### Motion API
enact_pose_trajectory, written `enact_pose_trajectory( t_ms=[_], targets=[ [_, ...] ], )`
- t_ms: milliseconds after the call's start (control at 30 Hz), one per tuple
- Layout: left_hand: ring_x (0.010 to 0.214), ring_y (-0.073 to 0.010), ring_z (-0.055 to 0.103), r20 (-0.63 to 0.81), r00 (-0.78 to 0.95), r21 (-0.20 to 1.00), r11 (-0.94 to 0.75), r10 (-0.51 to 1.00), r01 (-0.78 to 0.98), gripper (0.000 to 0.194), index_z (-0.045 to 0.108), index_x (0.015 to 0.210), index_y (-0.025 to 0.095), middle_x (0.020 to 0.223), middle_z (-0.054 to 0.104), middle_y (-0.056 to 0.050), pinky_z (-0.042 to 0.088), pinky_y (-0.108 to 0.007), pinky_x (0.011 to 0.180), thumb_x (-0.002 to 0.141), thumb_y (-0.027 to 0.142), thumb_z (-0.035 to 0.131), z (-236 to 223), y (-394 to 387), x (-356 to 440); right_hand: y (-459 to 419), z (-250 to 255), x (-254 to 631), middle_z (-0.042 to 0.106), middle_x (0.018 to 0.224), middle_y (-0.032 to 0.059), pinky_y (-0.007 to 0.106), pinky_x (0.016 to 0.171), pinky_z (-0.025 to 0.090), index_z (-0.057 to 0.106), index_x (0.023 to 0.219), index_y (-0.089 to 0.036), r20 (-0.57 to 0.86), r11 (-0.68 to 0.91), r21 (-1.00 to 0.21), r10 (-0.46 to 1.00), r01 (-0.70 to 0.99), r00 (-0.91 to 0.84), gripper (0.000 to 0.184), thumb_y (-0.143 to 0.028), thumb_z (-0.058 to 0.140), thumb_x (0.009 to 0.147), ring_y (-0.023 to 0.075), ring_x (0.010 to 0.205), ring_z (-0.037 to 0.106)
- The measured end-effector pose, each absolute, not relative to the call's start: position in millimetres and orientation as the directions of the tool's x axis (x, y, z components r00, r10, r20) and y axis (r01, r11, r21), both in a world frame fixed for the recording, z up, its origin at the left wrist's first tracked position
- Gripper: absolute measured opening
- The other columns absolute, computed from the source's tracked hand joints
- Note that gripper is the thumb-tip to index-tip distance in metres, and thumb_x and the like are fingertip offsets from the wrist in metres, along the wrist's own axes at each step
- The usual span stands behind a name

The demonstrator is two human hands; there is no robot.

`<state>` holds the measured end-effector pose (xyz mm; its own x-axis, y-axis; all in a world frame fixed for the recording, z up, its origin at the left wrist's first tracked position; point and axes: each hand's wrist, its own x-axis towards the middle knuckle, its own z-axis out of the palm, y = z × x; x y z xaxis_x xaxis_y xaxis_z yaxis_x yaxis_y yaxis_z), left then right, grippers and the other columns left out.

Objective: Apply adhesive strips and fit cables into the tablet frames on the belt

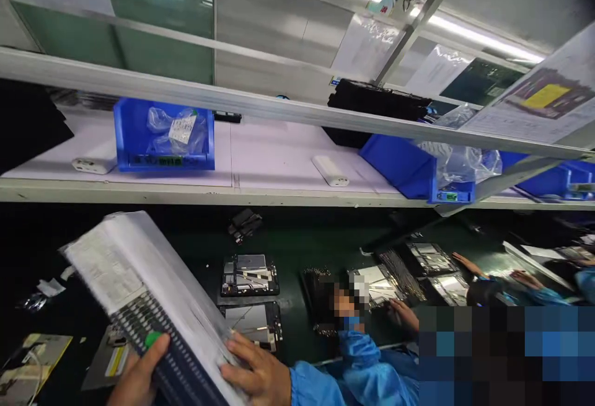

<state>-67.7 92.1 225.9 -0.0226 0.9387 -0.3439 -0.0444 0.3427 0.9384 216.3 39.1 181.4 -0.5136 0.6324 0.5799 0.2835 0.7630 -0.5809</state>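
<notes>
A long wrapped bundle [171, 282] tilts across the lower left. One side is white wrapping; the other shows rows of small dark and light parts through clear plastic, with a green round sticker. My left hand [142, 372] grips its lower edge, the thumb beside the sticker. My right hand [260, 369], in a blue sleeve, holds the white side with curled fingers. Just right of the bundle lie two opened tablet-like devices, an upper one [251, 274] and a lower one [253, 322] partly covered by the bundle and my right hand.
Above the dark green bench [307, 235] runs a shelf [279, 170] with a blue bin [165, 161] and a second blue bin [400, 167]. Co-workers' hands [402, 313] are at several opened devices on the right. A yellow-edged panel [35, 366] lies lower left.
</notes>
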Motion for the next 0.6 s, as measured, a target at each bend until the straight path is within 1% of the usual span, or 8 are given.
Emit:
enact_pose_trajectory(
  t_ms=[33, 100, 167, 267, 367, 467, 533, 600],
  targets=[
    [0.116, -0.0374, 0.068, -0.382, -0.061, 0.924, 0.383, 0.922, -0.004, 0.093, 0.046, 0.146, 0.041, 0.112, 0.076, -0.002, 0.064, -0.05, 0.089, 0.064, 0.072, 0.077, 222, 96, -73, 47, 178, 213, 0.07, 0.131, -0.005, 0.047, 0.111, 0.048, 0.068, 0.117, -0.051, 0.564, 0.799, -0.556, 0.566, 0.229, -0.601, 0.041, -0.049, 0.082, 0.078, 0.026, 0.13, 0.061],
    [0.121, -0.0384, 0.065, -0.441, -0.11, 0.887, 0.451, 0.891, 0.102, 0.106, 0.041, 0.149, 0.039, 0.118, 0.074, -0.003, 0.06, -0.05, 0.099, 0.057, 0.064, 0.086, 226, 114, -84, 67, 172, 217, 0.068, 0.135, -0.0032, 0.042, 0.11, 0.05, 0.07, 0.117, -0.048, 0.478, 0.756, -0.606, 0.594, 0.246, -0.647, 0.043, -0.053, 0.083, 0.076, 0.0245, 0.131, 0.06],
    [0.124, -0.0391, 0.063, -0.489, -0.115, 0.839, 0.503, 0.864, 0.21, 0.114, 0.036, 0.151, 0.038, 0.128, 0.07, -0.004, 0.055, -0.052, 0.105, 0.052, 0.062, 0.089, 231, 135, -97, 92, 163, 235, 0.067, 0.136, 0.0036, 0.04, 0.106, 0.052, 0.067, 0.125, -0.038, 0.367, 0.609, -0.689, 0.761, 0.393, -0.535, 0.044, -0.049, 0.076, 0.084, 0.0229, 0.127, 0.063],
    [0.122, -0.0361, 0.065, -0.573, -0.063, 0.782, 0.568, 0.817, 0.255, 0.106, 0.035, 0.151, 0.037, 0.135, 0.066, -0.006, 0.055, -0.05, 0.104, 0.061, 0.066, 0.084, 224, 164, -110, 136, 133, 279, 0.068, 0.131, 0.0111, 0.046, 0.106, 0.052, 0.065, 0.128, -0.026, 0.224, 0.343, -0.743, 0.937, 0.575, -0.269, 0.031, -0.034, 0.057, 0.099, 0.0231, 0.121, 0.065],
    [0.12, -0.0328, 0.067, -0.63, -0.028, 0.743, 0.613, 0.776, 0.268, 0.092, 0.045, 0.143, 0.03, 0.133, 0.067, -0.009, 0.057, -0.045, 0.101, 0.067, 0.07, 0.078, 195, 194, -113, 178, 93, 322, 0.067, 0.125, 0.0101, 0.049, 0.103, 0.052, 0.066, 0.12, -0.019, 0.108, 0.139, -0.746, 0.99, 0.652, -0.088, 0.024, -0.032, 0.057, 0.102, 0.0238, 0.115, 0.065],
    [0.116, -0.0391, 0.067, -0.65, -0.04, 0.713, 0.627, 0.759, 0.315, 0.086, 0.06, 0.127, 0.021, 0.122, 0.071, -0.014, 0.058, -0.051, 0.097, 0.06, 0.069, 0.082, 165, 225, -107, 216, 60, 353, 0.065, 0.125, 0.0086, 0.046, 0.096, 0.055, 0.063, 0.122, -0.017, -0.005, -0.027, -0.729, 0.999, 0.684, 0.034, 0.03, -0.037, 0.063, 0.099, 0.0227, 0.11, 0.065],
    [0.127, -0.0466, 0.057, -0.61, -0.112, 0.71, 0.604, 0.784, 0.361, 0.088, 0.061, 0.125, 0.015, 0.127, 0.067, -0.021, 0.051, -0.06, 0.103, 0.057, 0.064, 0.086, 150, 244, -95, 247, 46, 365, 0.064, 0.126, 0.0088, 0.044, 0.093, 0.057, 0.062, 0.124, -0.018, -0.055, -0.102, -0.719, 0.994, 0.688, 0.091, 0.031, -0.037, 0.063, 0.099, 0.0221, 0.107, 0.066],
    [0.143, -0.0475, 0.039, -0.51, -0.2, 0.733, 0.544, 0.837, 0.409, 0.085, 0.055, 0.134, 0.011, 0.145, 0.052, -0.024, 0.039, -0.066, 0.112, 0.068, 0.057, 0.083, 140, 263, -75, 285, 39, 371, 0.063, 0.127, 0.009, 0.044, 0.092, 0.058, 0.061, 0.126, -0.018, -0.077, -0.145, -0.713, 0.989, 0.686, 0.129, 0.032, -0.037, 0.063, 0.099, 0.0221, 0.107, 0.066]
  ],
)
